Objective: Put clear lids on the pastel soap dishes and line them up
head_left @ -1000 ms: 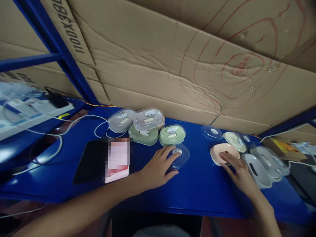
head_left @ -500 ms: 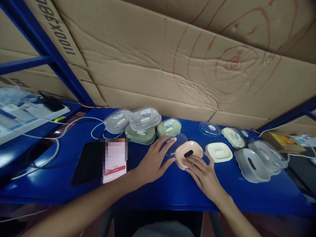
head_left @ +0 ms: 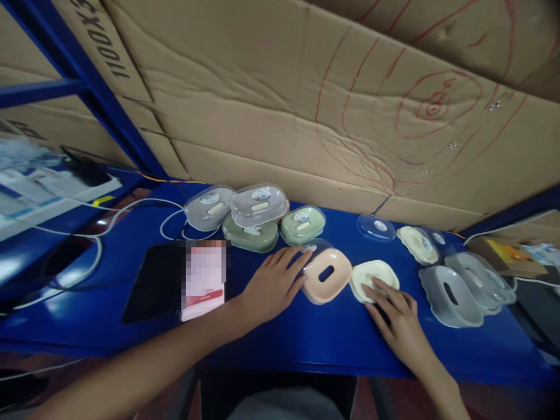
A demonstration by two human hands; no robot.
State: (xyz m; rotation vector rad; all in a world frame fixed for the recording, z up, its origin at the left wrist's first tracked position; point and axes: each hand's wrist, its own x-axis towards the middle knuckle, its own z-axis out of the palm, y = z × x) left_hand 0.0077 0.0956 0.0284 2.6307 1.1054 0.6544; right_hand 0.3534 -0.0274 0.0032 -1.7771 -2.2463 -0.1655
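A peach soap dish base [head_left: 333, 286] with a dark oval slot lies on the blue table. My left hand [head_left: 275, 283], fingers apart, rests at its left edge, over a clear lid [head_left: 324, 247] partly behind the dish. My right hand [head_left: 396, 312] touches a cream tray [head_left: 371, 272] just right of the peach dish, its fingers spread over the tray's front part. The fingertips hide some of the tray. Neither hand visibly grips anything.
Lidded grey boxes [head_left: 209, 211] and green boxes [head_left: 303, 226] stand at the back left. A clear lid [head_left: 376, 228], a cream box [head_left: 417, 245] and grey parts [head_left: 450, 297] lie to the right. A black device [head_left: 151, 283] and white cable [head_left: 98, 256] are at left.
My right hand has left the peach dish and moved right onto the cream tray. The tray now sits closer to the peach dish. My left hand remains beside the dish.
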